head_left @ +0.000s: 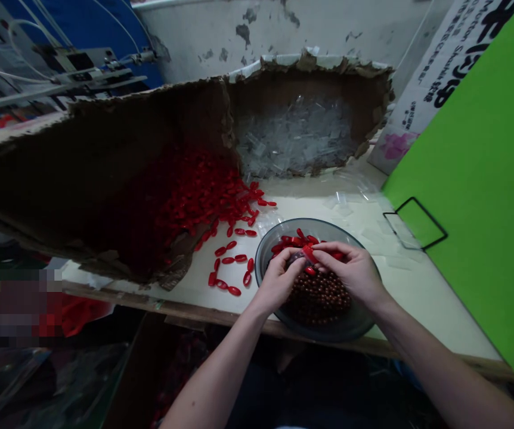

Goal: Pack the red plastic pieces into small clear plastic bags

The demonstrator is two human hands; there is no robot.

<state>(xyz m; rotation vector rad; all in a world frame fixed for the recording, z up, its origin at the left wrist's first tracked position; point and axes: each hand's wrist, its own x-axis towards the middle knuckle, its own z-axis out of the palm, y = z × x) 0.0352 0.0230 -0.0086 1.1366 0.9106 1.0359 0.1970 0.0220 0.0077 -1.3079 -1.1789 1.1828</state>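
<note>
A round grey bowl (359, 325) stands at the table's front edge, with many dark brown beads (322, 298) and red pieces (286, 243) inside. Over it, my left hand (282, 274) is closed on a small clear container (299, 257) with dark contents, partly hidden by the fingers. My right hand (350, 268) pinches a red cap-like piece (309, 255) at the container's upper end. Both hands nearly meet above the beads.
A torn cardboard box (194, 107) holds a heap of red pieces (198, 185) on the left and clear plastic pieces (297, 134) at the back. Linked red pieces (234, 260) lie left of the bowl. A green panel (476, 179) with a black wire handle (436, 229) stands right.
</note>
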